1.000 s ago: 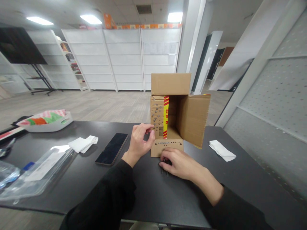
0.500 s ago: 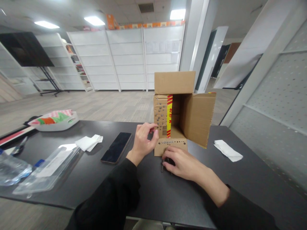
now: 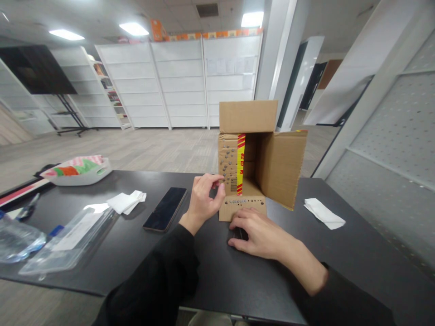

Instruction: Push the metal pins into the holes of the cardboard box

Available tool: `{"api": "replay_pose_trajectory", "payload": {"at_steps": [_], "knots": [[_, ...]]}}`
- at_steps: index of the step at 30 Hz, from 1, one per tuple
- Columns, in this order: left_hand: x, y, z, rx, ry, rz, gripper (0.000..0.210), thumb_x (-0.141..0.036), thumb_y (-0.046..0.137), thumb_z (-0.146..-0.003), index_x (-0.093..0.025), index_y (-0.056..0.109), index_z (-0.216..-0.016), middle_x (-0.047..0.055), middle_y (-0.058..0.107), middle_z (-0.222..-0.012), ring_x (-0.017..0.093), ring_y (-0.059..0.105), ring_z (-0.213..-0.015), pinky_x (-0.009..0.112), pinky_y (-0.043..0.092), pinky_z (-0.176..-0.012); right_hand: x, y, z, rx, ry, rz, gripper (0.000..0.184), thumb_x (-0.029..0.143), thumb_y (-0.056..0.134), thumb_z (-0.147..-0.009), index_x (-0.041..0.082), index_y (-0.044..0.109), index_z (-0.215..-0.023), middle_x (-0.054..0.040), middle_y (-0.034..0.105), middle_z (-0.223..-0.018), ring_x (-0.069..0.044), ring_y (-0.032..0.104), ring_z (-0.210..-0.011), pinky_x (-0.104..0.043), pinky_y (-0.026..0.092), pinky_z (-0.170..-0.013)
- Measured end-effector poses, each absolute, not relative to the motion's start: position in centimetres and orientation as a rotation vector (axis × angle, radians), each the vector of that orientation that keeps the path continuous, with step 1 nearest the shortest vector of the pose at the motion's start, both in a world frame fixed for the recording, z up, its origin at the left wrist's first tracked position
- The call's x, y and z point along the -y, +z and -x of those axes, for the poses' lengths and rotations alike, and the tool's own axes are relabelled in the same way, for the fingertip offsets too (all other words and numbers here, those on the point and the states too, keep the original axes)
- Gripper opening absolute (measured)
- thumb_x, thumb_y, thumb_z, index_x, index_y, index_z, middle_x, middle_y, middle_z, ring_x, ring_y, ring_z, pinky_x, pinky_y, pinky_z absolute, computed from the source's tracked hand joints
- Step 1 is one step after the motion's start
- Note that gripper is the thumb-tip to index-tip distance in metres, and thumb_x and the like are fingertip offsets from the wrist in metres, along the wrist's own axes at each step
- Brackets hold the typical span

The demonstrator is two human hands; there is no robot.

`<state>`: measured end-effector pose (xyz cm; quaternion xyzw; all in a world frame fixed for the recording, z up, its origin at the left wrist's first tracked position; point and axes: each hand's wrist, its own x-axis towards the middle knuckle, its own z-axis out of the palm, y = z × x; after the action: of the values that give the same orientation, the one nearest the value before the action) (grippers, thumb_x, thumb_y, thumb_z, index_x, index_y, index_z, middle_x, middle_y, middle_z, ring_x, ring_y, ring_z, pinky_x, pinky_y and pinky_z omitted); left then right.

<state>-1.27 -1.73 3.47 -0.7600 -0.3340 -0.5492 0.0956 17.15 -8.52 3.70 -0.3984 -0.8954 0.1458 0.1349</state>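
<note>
A cardboard box (image 3: 249,158) stands on its side, its opening facing me and its flaps spread. Its left flap (image 3: 231,165) is studded with several grey screw heads and carries a red and yellow tape strip. The bottom flap (image 3: 227,215) lies toward me with a row of screw heads and dark holes. My left hand (image 3: 204,199) is raised by the left flap's edge, thumb and index finger apart, nothing visible between them. In front of the bottom flap, my right hand (image 3: 256,232) rests low with thumb and fingers parted. Thin metal pieces, perhaps screws, show faintly beneath it.
A phone (image 3: 165,209) lies left of my left hand. Further left are white tissues (image 3: 126,201), a clear plastic case (image 3: 71,240), a plastic bottle (image 3: 18,240) and a white basket (image 3: 81,179). Another folded tissue (image 3: 324,213) lies on the right of the black table (image 3: 217,280).
My right thumb has moved down and away from the fingers, widening the gap. The thin metal screw seen by the thumb no longer shows there. My left hand stays almost still.
</note>
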Motion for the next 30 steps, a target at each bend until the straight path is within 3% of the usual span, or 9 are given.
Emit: {"api": "replay_pose_trajectory", "payload": {"at_steps": [5,17,30], "knots": [[1.79,3.53,1.26,0.988,-1.624,2.257,0.017,-0.016,0.054,-0.085,-0.019,0.057,-0.101,-0.002,0.06,-0.075,0.012,0.055,-0.068,0.031,0.043,-0.076,8.76,4.02,-17.23,2.62,0.458,1.168,0.04,0.047,0.074,-0.076,0.017,0.071,-0.102,-0.0092,0.066,-0.099,-0.026,0.06,-0.098,-0.038,0.044,-0.089],[1.85,3.58,1.22,1.005,-1.619,2.248,0.016,-0.017,0.054,-0.086,-0.02,0.057,-0.101,-0.001,0.061,-0.075,0.013,0.056,-0.069,0.031,0.044,-0.076,8.71,4.04,-17.03,2.598,0.39,1.077,0.021,0.034,0.061,-0.088,0.017,0.072,-0.094,-0.0081,0.069,-0.088,-0.022,0.063,-0.089,-0.034,0.043,-0.083],[1.67,3.44,1.35,0.975,-1.618,2.248,0.018,-0.016,0.055,-0.085,-0.02,0.057,-0.102,-0.002,0.06,-0.076,0.012,0.056,-0.069,0.031,0.043,-0.076,7.99,3.76,-17.31,2.49,0.312,1.076,0.031,0.028,0.04,-0.101,0.016,0.065,-0.085,-0.007,0.068,-0.084,-0.018,0.06,-0.082,-0.03,0.043,-0.077]]}}
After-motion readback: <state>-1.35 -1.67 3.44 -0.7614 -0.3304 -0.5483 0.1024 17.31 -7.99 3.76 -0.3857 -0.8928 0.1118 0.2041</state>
